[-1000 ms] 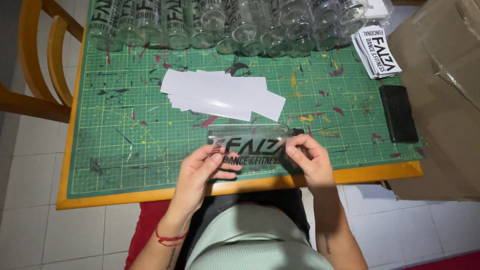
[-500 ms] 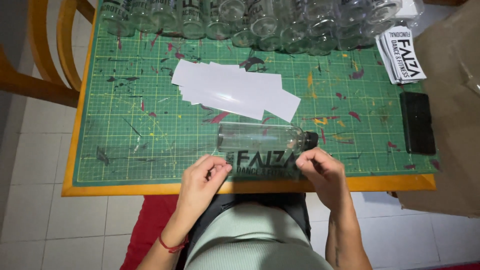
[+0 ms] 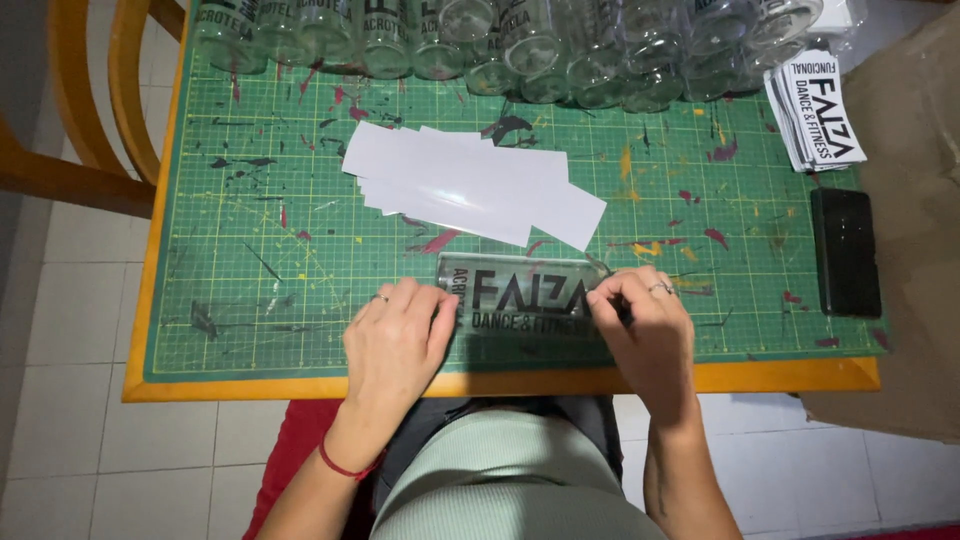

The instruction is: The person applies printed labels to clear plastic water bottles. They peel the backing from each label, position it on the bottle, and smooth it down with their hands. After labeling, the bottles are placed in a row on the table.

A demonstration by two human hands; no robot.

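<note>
Lying on its side near the mat's (image 3: 250,290) near edge, a clear bottle (image 3: 520,293) bears black lettering. Left hand (image 3: 398,345) presses flat on its left end; right hand (image 3: 648,325) pinches its right end. White strips (image 3: 470,185) lie just beyond; bare mat left.

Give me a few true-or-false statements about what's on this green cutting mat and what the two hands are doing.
1. Both hands rest on a clear bottle lying on its side. True: left hand, right hand, bottle.
2. The white paper strips lie in a loose pile beyond the bottle. True.
3. The black phone lies at the mat's left edge. False: it lies at the right edge.
4. The row of glass bottles stands along the near edge. False: along the far edge.
</note>
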